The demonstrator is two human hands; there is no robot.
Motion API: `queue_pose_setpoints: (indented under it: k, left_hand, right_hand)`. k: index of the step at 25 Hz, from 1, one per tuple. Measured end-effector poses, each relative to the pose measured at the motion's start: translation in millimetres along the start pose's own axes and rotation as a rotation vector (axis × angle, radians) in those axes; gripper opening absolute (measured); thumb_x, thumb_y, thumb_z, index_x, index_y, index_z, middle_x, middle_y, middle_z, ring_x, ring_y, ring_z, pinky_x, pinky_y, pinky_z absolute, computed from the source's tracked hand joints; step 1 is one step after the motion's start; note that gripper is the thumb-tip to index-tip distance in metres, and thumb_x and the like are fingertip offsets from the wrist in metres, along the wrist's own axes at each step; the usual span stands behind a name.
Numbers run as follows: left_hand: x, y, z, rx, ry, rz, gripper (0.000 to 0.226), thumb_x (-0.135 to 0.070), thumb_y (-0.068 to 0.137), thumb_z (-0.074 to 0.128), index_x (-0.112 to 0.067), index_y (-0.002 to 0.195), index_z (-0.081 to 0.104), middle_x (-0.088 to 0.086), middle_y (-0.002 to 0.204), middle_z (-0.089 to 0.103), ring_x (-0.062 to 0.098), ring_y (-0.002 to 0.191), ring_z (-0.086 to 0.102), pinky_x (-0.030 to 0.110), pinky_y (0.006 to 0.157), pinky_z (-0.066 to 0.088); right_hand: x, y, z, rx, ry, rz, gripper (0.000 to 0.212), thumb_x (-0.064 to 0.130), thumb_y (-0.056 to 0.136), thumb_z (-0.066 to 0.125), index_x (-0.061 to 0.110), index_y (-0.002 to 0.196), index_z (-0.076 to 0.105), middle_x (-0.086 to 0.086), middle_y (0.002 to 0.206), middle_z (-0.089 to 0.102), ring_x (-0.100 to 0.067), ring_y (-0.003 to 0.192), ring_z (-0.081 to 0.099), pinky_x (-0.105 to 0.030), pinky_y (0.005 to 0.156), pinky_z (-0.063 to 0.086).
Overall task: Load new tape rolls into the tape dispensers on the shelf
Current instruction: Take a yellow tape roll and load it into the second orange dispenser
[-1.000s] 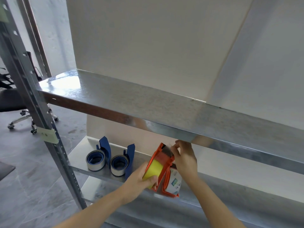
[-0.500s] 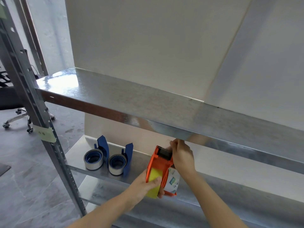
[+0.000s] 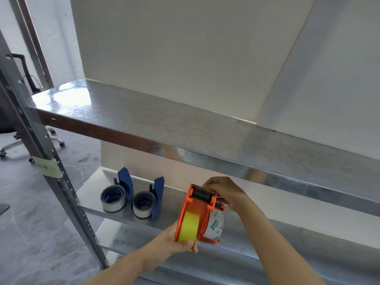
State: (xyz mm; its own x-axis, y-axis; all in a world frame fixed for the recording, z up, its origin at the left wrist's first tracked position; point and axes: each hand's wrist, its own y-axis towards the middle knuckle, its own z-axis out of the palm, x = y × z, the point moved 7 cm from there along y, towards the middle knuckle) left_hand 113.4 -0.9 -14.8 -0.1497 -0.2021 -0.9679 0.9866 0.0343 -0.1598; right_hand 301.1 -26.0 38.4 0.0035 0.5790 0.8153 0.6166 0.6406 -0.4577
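Note:
An orange tape dispenser (image 3: 198, 210) stands upright at the front of the lower shelf (image 3: 90, 194), carrying a yellow tape roll (image 3: 188, 226) on its left side. A second orange dispenser with a white labelled roll (image 3: 214, 225) sits right behind it. My left hand (image 3: 178, 242) grips the bottom of the yellow roll and dispenser from below. My right hand (image 3: 225, 192) pinches something at the black roller at the dispenser's top right. Two blue dispensers (image 3: 159, 194) with grey-and-blue rolls (image 3: 113, 198) stand further left on the same shelf.
The upper metal shelf (image 3: 185, 130) overhangs just above my right hand. A slotted steel upright (image 3: 51, 161) with a paper tag runs down the left. An office chair base (image 3: 12, 145) stands on the grey floor at far left. Another shelf (image 3: 226, 262) lies below.
The orange dispenser has turned, so its yellow roll and black roller now face me. My left hand slid down under the roll. My right hand stays at the top right.

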Motion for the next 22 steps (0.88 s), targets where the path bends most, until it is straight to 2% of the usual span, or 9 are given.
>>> queue_pose_setpoints:
  k: [2, 4, 5, 8, 10, 13, 16, 19, 22]
  left_hand:
    - [0.9, -0.4, -2.8, -0.006, -0.009, -0.001, 0.046, -0.024, 0.093, 0.06, -0.031, 0.135, 0.041, 0.005, 0.095, 0.067, 0.015, 0.098, 0.063, 0.033, 0.097, 0.05]
    - [6.1, 0.1, -7.8, -0.012, -0.016, -0.002, 0.046, -0.027, 0.092, 0.062, -0.028, 0.134, 0.045, 0.006, 0.096, 0.068, 0.017, 0.098, 0.064, 0.034, 0.094, 0.05]
    - [10.1, 0.5, -12.2, -0.031, -0.036, -0.003, 0.045, -0.027, 0.091, 0.063, -0.025, 0.134, 0.047, 0.008, 0.097, 0.068, 0.019, 0.097, 0.064, 0.034, 0.093, 0.049]
    - [24.5, 3.9, -31.3, -0.15, -0.148, -0.024, 0.043, -0.019, 0.091, 0.063, -0.011, 0.131, 0.047, 0.016, 0.098, 0.069, 0.025, 0.092, 0.064, 0.038, 0.088, 0.049]
    - [35.4, 12.1, -44.9, -0.234, -0.206, -0.063, 0.039, -0.014, 0.092, 0.061, -0.007, 0.128, 0.047, 0.017, 0.097, 0.071, 0.027, 0.091, 0.066, 0.038, 0.084, 0.05]
    - [52.9, 32.6, -64.1, -0.344, -0.247, -0.18, 0.037, -0.009, 0.091, 0.062, -0.004, 0.124, 0.045, 0.014, 0.094, 0.07, 0.026, 0.086, 0.069, 0.039, 0.078, 0.055]
    - [66.4, 57.7, -80.2, -0.456, -0.113, -0.292, 0.033, -0.011, 0.09, 0.063, -0.006, 0.118, 0.046, 0.011, 0.101, 0.068, 0.023, 0.089, 0.069, 0.039, 0.083, 0.057]
    - [80.8, 80.9, -91.8, -0.522, -0.031, -0.352, 0.029, -0.01, 0.085, 0.067, -0.011, 0.109, 0.05, 0.008, 0.103, 0.066, 0.02, 0.093, 0.064, 0.028, 0.076, 0.053]
    - [98.0, 99.2, -94.6, -0.533, -0.114, -0.369, 0.042, -0.015, 0.078, 0.075, -0.01, 0.115, 0.054, 0.009, 0.104, 0.07, 0.022, 0.093, 0.068, 0.027, 0.07, 0.053]
  right_hand:
    - [-16.8, 7.4, 18.2, 0.227, 0.245, 0.089, 0.005, 0.013, 0.079, 0.07, 0.018, 0.078, 0.07, -0.008, 0.079, 0.061, -0.017, 0.073, 0.058, -0.029, 0.069, 0.048]
    - [-31.1, 17.9, 34.6, 0.335, 0.452, 0.131, 0.026, 0.018, 0.068, 0.079, 0.018, 0.092, 0.071, -0.01, 0.089, 0.063, -0.022, 0.085, 0.058, -0.034, 0.079, 0.046]
    - [-37.3, 21.7, 40.9, 0.323, 0.514, 0.141, 0.032, 0.023, 0.066, 0.081, 0.018, 0.096, 0.07, -0.009, 0.09, 0.063, -0.022, 0.086, 0.058, -0.034, 0.079, 0.046]
    - [-55.7, 31.2, 55.4, 0.112, 0.558, 0.102, 0.033, 0.041, 0.088, 0.06, 0.013, 0.103, 0.068, -0.003, 0.085, 0.069, -0.016, 0.078, 0.061, -0.029, 0.072, 0.047]
    - [-67.3, 31.9, 69.1, 0.004, 0.639, 0.128, 0.046, 0.05, 0.095, 0.044, 0.013, 0.109, 0.067, -0.005, 0.097, 0.074, -0.02, 0.092, 0.066, -0.033, 0.075, 0.048]
    - [-79.7, 33.1, 92.4, -0.109, 0.838, 0.275, 0.046, 0.054, 0.094, 0.044, 0.014, 0.101, 0.064, -0.011, 0.1, 0.071, -0.024, 0.09, 0.065, -0.037, 0.068, 0.049]
    - [-96.3, 48.1, 101.5, -0.235, 0.956, 0.418, 0.045, 0.054, 0.092, 0.048, 0.013, 0.103, 0.062, -0.013, 0.093, 0.069, -0.027, 0.081, 0.065, -0.036, 0.06, 0.048]
    - [-101.9, 64.0, 99.0, -0.321, 0.991, 0.412, 0.045, 0.054, 0.093, 0.046, 0.014, 0.108, 0.059, -0.015, 0.096, 0.068, -0.028, 0.082, 0.064, -0.035, 0.06, 0.048]
    - [-102.3, 70.5, 93.7, -0.363, 0.928, 0.424, 0.044, 0.054, 0.094, 0.043, 0.014, 0.094, 0.061, -0.012, 0.083, 0.066, -0.026, 0.074, 0.063, -0.033, 0.056, 0.046]
